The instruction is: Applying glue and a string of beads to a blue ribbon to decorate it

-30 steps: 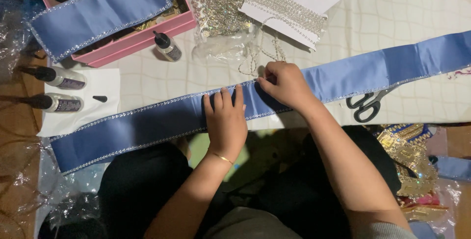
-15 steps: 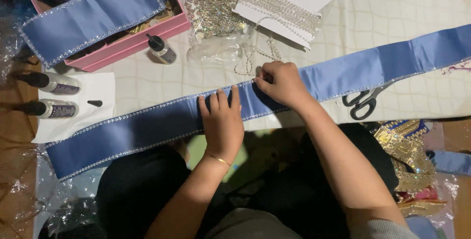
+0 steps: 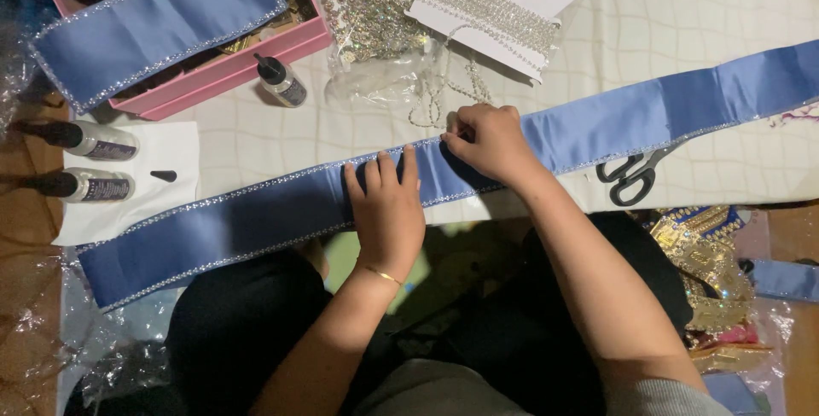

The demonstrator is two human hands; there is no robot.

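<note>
A long blue satin sash [image 3: 256, 220] edged with a rhinestone trim runs across the table from lower left to upper right. My left hand [image 3: 386, 207] lies flat on it, fingers spread, pressing it down. Just to the right, my right hand [image 3: 483, 141] pinches a rhinestone chain [image 3: 444, 100] at the sash's upper edge. The loose end of that chain trails up toward a clear bag.
A pink box [image 3: 226, 70] at top left holds another blue sash [image 3: 145, 28]. Glue bottles [image 3: 85, 139] [image 3: 81, 186] lie on white paper; a smaller bottle [image 3: 280, 81] stands near the box. Rhinestone trim card [image 3: 486, 11] at the top, scissors [image 3: 633, 175] at the right, gold appliqués [image 3: 708, 271].
Both hands stay in nearly the same place on the sash. The view has shifted slightly; my right hand's fingers work along the upper edge.
</note>
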